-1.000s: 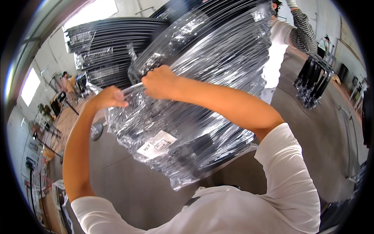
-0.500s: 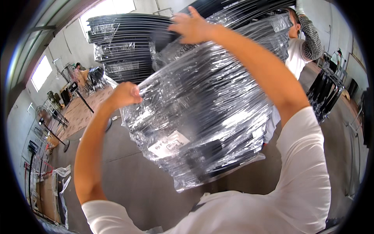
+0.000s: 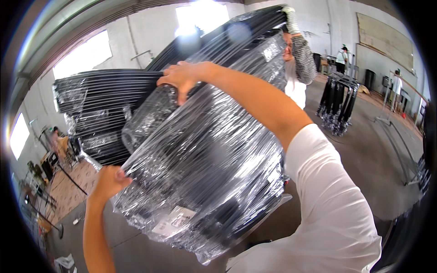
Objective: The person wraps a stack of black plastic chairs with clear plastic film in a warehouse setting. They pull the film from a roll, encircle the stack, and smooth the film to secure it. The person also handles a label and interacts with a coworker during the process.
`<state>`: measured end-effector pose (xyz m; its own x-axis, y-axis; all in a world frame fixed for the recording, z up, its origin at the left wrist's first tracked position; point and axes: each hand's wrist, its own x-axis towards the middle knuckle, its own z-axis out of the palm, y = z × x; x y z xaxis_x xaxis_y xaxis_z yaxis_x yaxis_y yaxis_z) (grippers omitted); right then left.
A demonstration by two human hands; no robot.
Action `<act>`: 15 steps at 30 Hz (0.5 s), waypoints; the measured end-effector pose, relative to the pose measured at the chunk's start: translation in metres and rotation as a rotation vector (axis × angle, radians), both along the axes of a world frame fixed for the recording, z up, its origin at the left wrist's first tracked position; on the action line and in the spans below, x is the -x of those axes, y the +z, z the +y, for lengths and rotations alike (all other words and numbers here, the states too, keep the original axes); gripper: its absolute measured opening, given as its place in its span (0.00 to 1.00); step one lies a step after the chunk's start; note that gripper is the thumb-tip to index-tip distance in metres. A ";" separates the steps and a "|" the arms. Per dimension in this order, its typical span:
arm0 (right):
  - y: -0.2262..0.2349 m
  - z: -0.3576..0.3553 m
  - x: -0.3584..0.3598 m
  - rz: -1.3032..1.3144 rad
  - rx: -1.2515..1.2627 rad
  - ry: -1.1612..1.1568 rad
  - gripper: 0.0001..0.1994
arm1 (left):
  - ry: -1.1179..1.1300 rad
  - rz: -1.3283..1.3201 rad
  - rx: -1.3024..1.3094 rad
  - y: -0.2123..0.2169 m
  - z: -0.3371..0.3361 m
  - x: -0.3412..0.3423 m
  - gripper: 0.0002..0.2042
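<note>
Left hand (image 3: 110,183): fingers closed on clear, shiny plastic film (image 3: 148,175), drawn taut at the left edge of a tilted stack of thin black strips (image 3: 223,164), directly before the person. Right hand (image 3: 184,81): fingers spread over the upper edge (firm contact: cannot tell). Progress, judged: near face covered; taut left corner not yet laid flat.

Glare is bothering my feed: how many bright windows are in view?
3: an upper-middle window, above the film-wrapped bundle; an upper-left window; and a far-left window, lower in the picture. The bundle may hide others.
</note>
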<state>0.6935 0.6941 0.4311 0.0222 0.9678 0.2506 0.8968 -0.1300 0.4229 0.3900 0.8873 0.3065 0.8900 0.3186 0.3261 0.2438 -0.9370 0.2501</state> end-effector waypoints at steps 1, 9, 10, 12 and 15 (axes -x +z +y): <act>-0.001 0.001 -0.001 0.001 -0.016 0.013 0.46 | -0.015 -0.010 -0.016 -0.001 -0.001 -0.001 0.13; -0.005 -0.001 -0.001 0.027 -0.038 0.020 0.44 | 0.016 -0.074 -0.061 -0.007 -0.004 -0.005 0.14; -0.005 -0.001 -0.001 0.020 -0.042 0.010 0.44 | 0.022 -0.070 -0.063 -0.006 -0.006 -0.005 0.14; -0.006 -0.001 -0.001 0.012 -0.038 0.005 0.45 | 0.053 -0.028 -0.074 0.000 -0.012 -0.005 0.14; -0.009 0.001 -0.001 0.045 -0.055 0.018 0.39 | 0.031 -0.014 -0.059 0.001 -0.011 -0.003 0.13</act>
<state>0.6950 0.6948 0.4221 0.0171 0.9529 0.3027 0.9172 -0.1354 0.3747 0.3929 0.8760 0.3077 0.8751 0.3263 0.3575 0.2702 -0.9421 0.1984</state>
